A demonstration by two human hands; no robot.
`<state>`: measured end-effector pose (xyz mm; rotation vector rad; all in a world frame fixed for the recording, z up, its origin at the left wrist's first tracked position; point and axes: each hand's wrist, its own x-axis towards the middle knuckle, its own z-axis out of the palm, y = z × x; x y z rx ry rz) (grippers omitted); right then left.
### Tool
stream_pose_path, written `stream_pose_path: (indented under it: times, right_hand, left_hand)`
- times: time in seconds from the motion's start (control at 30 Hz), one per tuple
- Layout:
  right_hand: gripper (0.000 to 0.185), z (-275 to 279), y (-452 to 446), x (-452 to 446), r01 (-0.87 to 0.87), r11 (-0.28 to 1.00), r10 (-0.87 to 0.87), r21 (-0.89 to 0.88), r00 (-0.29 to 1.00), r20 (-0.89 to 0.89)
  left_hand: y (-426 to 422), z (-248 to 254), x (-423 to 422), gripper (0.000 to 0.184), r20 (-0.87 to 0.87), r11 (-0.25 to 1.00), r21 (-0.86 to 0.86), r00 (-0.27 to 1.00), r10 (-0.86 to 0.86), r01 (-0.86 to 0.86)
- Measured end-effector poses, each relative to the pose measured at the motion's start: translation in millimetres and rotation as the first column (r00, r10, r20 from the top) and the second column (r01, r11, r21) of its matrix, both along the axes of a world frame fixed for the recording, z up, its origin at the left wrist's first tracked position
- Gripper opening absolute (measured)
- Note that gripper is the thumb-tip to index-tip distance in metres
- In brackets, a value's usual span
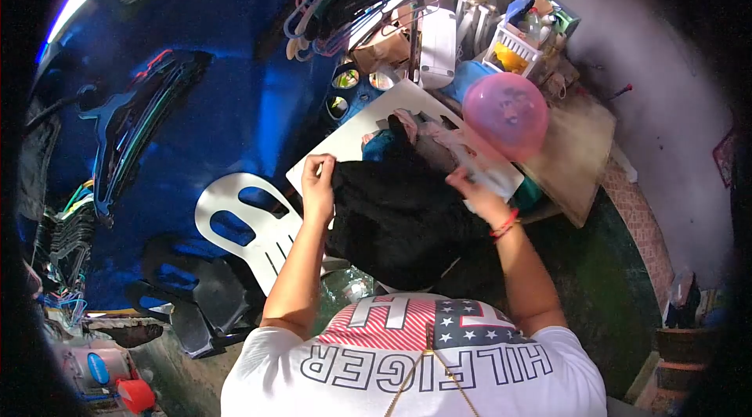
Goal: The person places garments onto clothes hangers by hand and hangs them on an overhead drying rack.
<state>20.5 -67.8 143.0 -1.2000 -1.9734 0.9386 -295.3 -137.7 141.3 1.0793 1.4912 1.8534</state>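
A black cloth garment point(395, 217) hangs spread in front of my chest, over the near edge of a white table point(333, 149). My left hand point(319, 174) is closed in a pinch on its upper left corner. At the garment's upper right edge, my right hand point(475, 191) has its fingers drawn together on the cloth; it is slightly blurred. Beyond the garment, a small heap of crumpled clothes point(446, 143) in pink, grey and blue lies on the table. I cannot tell what kind of garment the black one is.
Hangers point(368, 2) hang in a bunch ahead, with more hangers point(141, 123) at left. A white plastic chair point(235, 205) stands left of the table. Right of it are a round translucent pink thing point(505, 115) and a white basket point(513, 53) of bottles.
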Motion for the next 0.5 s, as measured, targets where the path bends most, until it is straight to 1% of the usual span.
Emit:
stream_pose_path:
  times: [0.03, 0.07, 0.1, 0.13, 0.17, 0.2, 0.27, 0.3, 0.33, 0.37, 0.4, 0.43, 0.47, 0.5]
  right_hand:
    - [0.026, 37.5, -8.6, 7.7, 0.115, 0.99, -0.12, -0.086, 0.992, -0.049]
    - [0.022, 55.3, -13.4, 15.0, 0.127, 0.991, -0.134, -0.044, 0.955, -0.265]
    - [0.02, 79.9, -13.5, 24.2, 0.171, 0.982, -0.156, 0.085, 0.975, -0.159]
    - [0.022, 78.2, -8.6, 28.9, 0.089, 0.996, -0.072, 0.02, 0.9, -0.43]
    - [0.021, 90.0, -11.0, 29.3, 0.109, 0.993, -0.114, -0.041, 0.831, -0.544]
    - [0.02, 102.6, -12.9, 30.2, 0.121, 0.987, -0.158, -0.102, 0.747, -0.646]
    - [0.018, 97.9, -0.1, 42.4, 0.17, 0.973, -0.231, -0.155, 0.726, -0.648]
    - [0.018, 91.1, 7.7, 49.6, 0.192, 0.964, -0.267, -0.185, 0.715, -0.646]
    - [0.017, 78.1, 16.8, 53.3, 0.278, 0.951, -0.308, -0.132, 0.85, -0.426]
    - [0.017, 57.2, 28.4, 55.2, 0.346, 0.937, -0.35, -0.056, 0.92, -0.179]
    - [0.018, 32.5, 38.7, 58.6, 0.389, 0.92, -0.391, 0.037, 0.917, 0.076]
    - [0.019, -9.8, 50.7, 68.8, 0.423, 0.875, -0.407, -0.236, 0.906, 0.114]
    - [0.021, -39.8, 56.2, 76.5, 0.429, 0.76, -0.409, -0.488, 0.899, 0.154]
    - [0.024, -14.0, 26.8, 56.7, 0.448, 0.84, -0.463, -0.307, 0.886, 0.028]
  left_hand:
    - [-7.3, -5.3, -4.9, 0.011, 0.001, 0.996, -0.094, 1.0, -0.012, 0.012]
    - [-15.8, -2.0, -4.3, 0.012, 0.013, 0.982, -0.175, 0.998, -0.067, 0.068]
    - [-17.5, -7.7, -2.1, 0.011, 0.064, 0.985, -0.131, 0.992, -0.108, 0.116]
    - [-19.0, -15.3, -0.4, 0.011, 0.113, 0.983, -0.087, 0.982, -0.152, 0.162]
    - [-21.7, -13.4, 1.4, 0.015, 0.196, 0.97, -0.055, 0.955, -0.224, 0.238]
    - [-24.9, -11.0, 3.0, 0.018, 0.299, 0.948, -0.034, 0.908, -0.293, 0.317]
    - [-30.3, -1.2, 6.2, 0.023, 0.486, 0.888, 0.037, 0.768, -0.417, 0.458]
    - [-29.2, 1.1, 4.9, 0.027, 0.588, 0.813, 0.142, 0.612, -0.528, 0.565]
    - [-24.6, 0.9, 6.8, 0.026, 0.654, 0.826, 0.073, 0.599, -0.462, 0.558]
    - [-17.3, -1.6, 10.1, 0.025, 0.711, 0.833, 0.004, 0.584, -0.391, 0.553]
    - [-12.2, -7.9, 11.5, 0.025, 0.759, 0.833, -0.064, 0.568, -0.317, 0.55]
    - [-1.8, -63.4, -3.3, 0.029, 0.804, 0.788, -0.235, 0.569, -0.171, 0.569]
    - [-7.2, -61.8, 4.7, 0.04, 0.746, 0.725, -0.393, 0.657, -0.108, 0.565]
    - [-14.4, -75.5, 7.5, 0.049, 0.63, 0.694, -0.493, 0.766, -0.13, 0.524]
